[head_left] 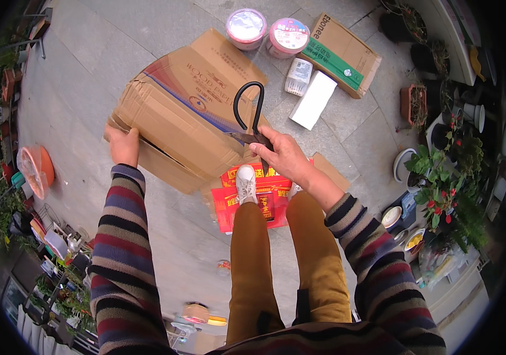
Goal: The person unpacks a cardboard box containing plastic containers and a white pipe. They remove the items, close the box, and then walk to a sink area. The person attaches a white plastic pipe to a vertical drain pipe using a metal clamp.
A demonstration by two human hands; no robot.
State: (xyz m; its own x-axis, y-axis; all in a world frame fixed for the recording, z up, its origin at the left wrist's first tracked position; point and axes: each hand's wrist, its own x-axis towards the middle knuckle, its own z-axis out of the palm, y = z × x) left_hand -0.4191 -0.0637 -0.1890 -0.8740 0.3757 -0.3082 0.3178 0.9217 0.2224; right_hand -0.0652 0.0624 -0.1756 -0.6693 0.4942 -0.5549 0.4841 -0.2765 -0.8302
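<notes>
From my remote station I see the left hand [124, 146] gripping a brown cardboard box [185, 133], which extends between and beyond both hands; the right hand [278, 152] grips black-handled scissors [255, 138], blades at the box's edge.

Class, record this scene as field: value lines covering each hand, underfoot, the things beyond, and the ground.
Left hand: grips the left end of a large cardboard box
Right hand: holds black-handled scissors, one blade by the box
Underfoot: red printed packaging, white shoe on it
Beyond: two round tubs, white box, brown box with green strip
Ground: grey paving
</notes>
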